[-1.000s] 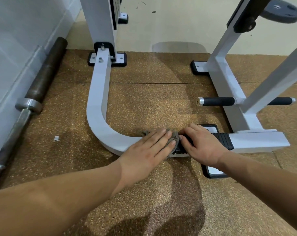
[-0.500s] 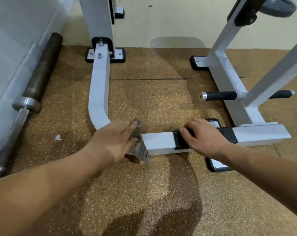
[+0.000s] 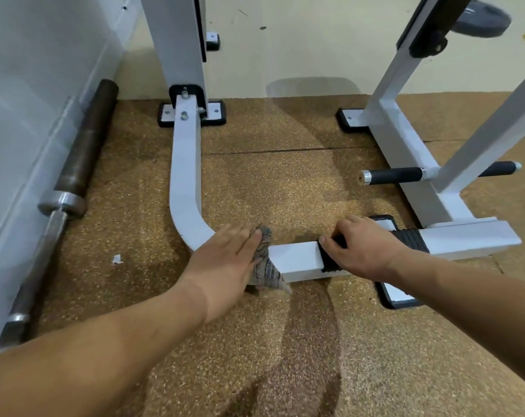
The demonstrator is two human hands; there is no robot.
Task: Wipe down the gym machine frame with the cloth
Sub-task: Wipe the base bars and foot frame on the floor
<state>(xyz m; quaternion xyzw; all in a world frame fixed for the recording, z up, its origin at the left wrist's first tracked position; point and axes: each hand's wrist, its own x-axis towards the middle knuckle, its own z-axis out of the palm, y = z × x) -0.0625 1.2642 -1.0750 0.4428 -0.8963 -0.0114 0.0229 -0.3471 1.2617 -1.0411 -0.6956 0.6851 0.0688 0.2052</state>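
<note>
A barbell [image 3: 74, 164] lies along the wall at far left, well apart from the work. The white frame [image 3: 184, 188] bends from its rear foot into the front cross tube. At that bend the left hand [image 3: 225, 263] presses the cloth [image 3: 265, 266] onto the tube with straight, flat fingers. Part of the cloth hangs over the front face toward the floor mat [image 3: 285, 191]. For full coverage, wrap the hanging part against the front face and stroke along the tube axis with even pressure. Further right, the right hand [image 3: 363, 248] grips the black tread pad [image 3: 408, 239], fingers curled over its front edge. Use this hand as a brace only.
</note>
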